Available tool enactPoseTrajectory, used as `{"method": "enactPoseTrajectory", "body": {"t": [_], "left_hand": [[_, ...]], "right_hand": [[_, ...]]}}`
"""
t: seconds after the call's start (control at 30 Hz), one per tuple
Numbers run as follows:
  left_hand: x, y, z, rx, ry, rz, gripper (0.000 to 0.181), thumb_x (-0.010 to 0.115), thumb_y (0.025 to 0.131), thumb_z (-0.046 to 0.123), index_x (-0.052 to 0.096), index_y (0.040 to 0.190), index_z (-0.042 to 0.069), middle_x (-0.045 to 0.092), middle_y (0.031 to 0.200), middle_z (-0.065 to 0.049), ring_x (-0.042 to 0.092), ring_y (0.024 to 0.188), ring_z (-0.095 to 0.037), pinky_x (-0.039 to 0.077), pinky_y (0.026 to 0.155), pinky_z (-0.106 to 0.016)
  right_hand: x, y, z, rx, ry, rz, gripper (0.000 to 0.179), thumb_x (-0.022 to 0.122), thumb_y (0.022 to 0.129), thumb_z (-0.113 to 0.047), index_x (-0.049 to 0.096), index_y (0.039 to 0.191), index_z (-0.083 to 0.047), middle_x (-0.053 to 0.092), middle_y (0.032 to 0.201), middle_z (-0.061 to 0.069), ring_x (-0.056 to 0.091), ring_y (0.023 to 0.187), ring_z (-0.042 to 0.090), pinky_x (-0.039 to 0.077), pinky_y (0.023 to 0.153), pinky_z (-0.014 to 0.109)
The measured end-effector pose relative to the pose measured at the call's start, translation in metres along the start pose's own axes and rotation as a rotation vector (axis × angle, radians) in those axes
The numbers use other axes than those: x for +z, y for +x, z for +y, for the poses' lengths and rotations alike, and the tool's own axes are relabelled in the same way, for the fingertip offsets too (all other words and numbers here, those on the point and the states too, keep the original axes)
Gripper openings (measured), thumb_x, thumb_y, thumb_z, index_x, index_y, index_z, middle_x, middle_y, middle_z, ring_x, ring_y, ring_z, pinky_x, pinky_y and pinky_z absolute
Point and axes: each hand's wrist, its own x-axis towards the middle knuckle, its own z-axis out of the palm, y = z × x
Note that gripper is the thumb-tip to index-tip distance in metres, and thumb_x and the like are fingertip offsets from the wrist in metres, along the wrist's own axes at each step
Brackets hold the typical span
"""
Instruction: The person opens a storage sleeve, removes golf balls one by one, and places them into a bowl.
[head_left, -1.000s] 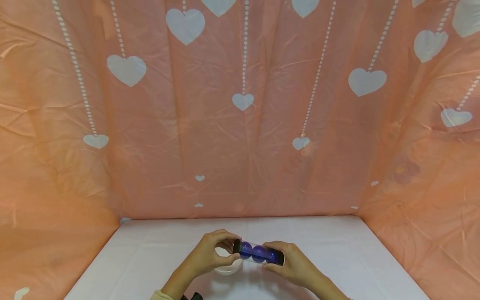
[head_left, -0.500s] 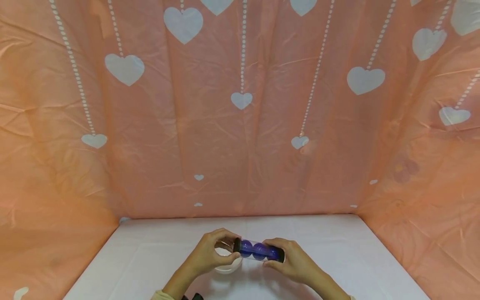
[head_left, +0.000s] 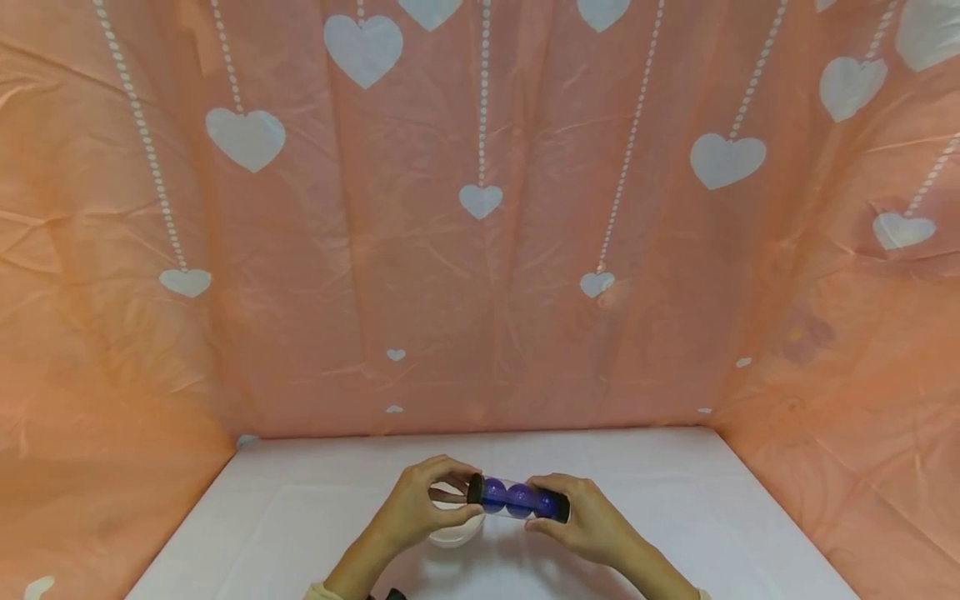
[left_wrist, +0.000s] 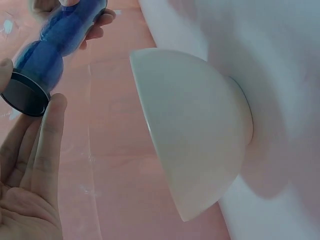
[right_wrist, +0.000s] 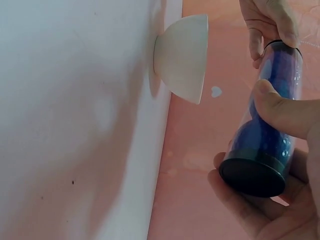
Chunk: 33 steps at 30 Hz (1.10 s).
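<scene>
Above the table [head_left: 637,467], tube [head_left: 520,501] is held near-level, long axis running from just past 9 to just past 3 o'clock in the head view. Left hand [head_left: 414,502] pinches its left cap [head_left: 475,489] at the 9 end; right hand [head_left: 587,521] grips the 3 end with thumb and fingers curled round, so neither is nearer. Bowl [left_wrist: 195,130] stands upright toward 8 o'clock, apart from tube, partly hidden by left hand.

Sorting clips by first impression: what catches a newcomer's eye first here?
The orange backdrop with white hearts dominates the head view. Low centre, left hand and right hand hold a clear tube of blue-purple balls. A white bowl shows partly hidden behind the left hand.
</scene>
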Motion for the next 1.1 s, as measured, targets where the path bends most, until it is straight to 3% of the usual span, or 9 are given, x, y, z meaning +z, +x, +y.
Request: {"method": "enactPoseTrajectory", "body": {"t": [0.17, 0.4, 0.63, 0.87, 1.1], "left_hand": [[0.0004, -0.0024, -0.0004, 0.000, -0.001, -0.002, 0.038, 0.092, 0.088, 0.023, 0.077, 0.121, 0.011, 0.076, 0.111, -0.003, 0.075, 0.097, -0.014, 0.066, 0.081, -0.029], [-0.0029, -0.0009, -0.0029, 0.047, -0.013, -0.031, 0.034, 0.091, 0.090, 0.021, 0.077, 0.119, 0.008, 0.076, 0.109, -0.004, 0.075, 0.095, -0.014, 0.066, 0.083, -0.032], [-0.0057, -0.0012, -0.0056, 0.064, -0.026, -0.071, 0.034, 0.089, 0.090, 0.015, 0.077, 0.121, 0.005, 0.076, 0.110, -0.007, 0.075, 0.095, -0.013, 0.066, 0.084, -0.032], [-0.0074, -0.0012, -0.0078, 0.031, -0.048, -0.064, 0.035, 0.090, 0.090, 0.016, 0.077, 0.121, 0.005, 0.077, 0.111, -0.007, 0.076, 0.096, -0.014, 0.066, 0.085, -0.033], [-0.0037, 0.0000, -0.0069, 0.025, -0.036, -0.028, 0.041, 0.091, 0.089, 0.017, 0.076, 0.124, 0.004, 0.076, 0.112, -0.008, 0.076, 0.098, -0.014, 0.066, 0.085, -0.032]], "right_hand": [[0.0012, -0.0019, 0.0020, -0.010, 0.047, -0.007, 0.039, 0.090, 0.090, -0.024, 0.076, 0.124, -0.010, 0.079, 0.114, 0.003, 0.071, 0.101, 0.008, 0.063, 0.088, 0.033], [0.0005, -0.0022, 0.0048, -0.038, 0.068, -0.032, 0.038, 0.089, 0.091, -0.025, 0.076, 0.125, -0.012, 0.078, 0.117, 0.003, 0.070, 0.103, 0.007, 0.063, 0.090, 0.033], [0.0004, -0.0015, 0.0061, -0.110, 0.073, -0.041, 0.037, 0.088, 0.091, -0.019, 0.074, 0.124, -0.013, 0.078, 0.113, 0.000, 0.068, 0.099, 0.004, 0.062, 0.086, 0.031], [0.0003, -0.0007, 0.0054, -0.069, 0.086, -0.056, 0.037, 0.088, 0.092, -0.022, 0.075, 0.125, -0.012, 0.078, 0.115, 0.002, 0.069, 0.101, 0.005, 0.062, 0.088, 0.032], [0.0016, 0.0000, 0.0053, -0.046, 0.069, -0.017, 0.038, 0.089, 0.091, -0.025, 0.075, 0.123, -0.011, 0.079, 0.115, 0.003, 0.070, 0.101, 0.006, 0.063, 0.087, 0.032]]}}
